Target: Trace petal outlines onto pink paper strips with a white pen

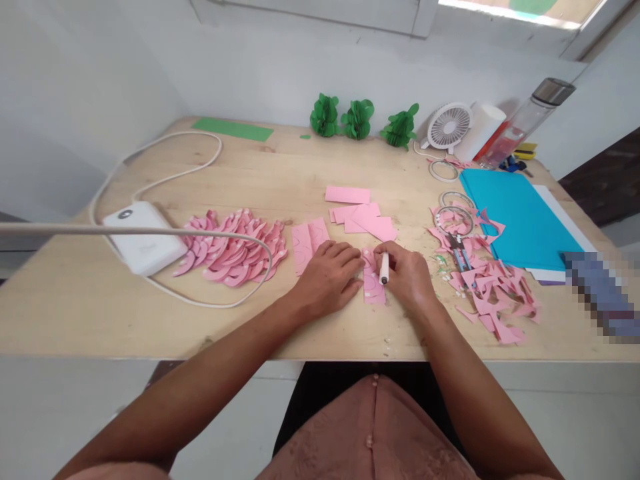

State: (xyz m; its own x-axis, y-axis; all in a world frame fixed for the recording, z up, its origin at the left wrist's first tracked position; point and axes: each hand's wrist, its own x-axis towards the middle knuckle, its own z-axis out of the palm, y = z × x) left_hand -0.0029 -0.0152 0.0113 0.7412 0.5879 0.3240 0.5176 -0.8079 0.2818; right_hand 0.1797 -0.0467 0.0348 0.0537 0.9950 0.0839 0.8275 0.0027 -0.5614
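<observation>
Pinched between the fingers and thumb of our right hand is a white pen, its dark-ended barrel slanting up and back towards us. Our left hand lies palm down, unclenched and closed around nothing, its fingertips and thumb at the left edge of the strip. That strip sits flat on the table between our two hands, its long axis running away from us, with curved outlines on its pink face. From the pen grip it lies just to the left and below, so the right hand, at its right edge, is the one that carries the pen over it, while the left flanks the other side; both are about equally near. Left of it, partly behind our left hand, are marked sheets, and past our fingers are plain pieces. The pen's tip is hidden under our right fingers, so we cannot tell whether it touches the paper. Those fingers also crowd the strip's far end, and we cannot tell how firmly our left hand presses. Our left palm is turned out of sight, and the outlines are too faint to trace fully.
</observation>
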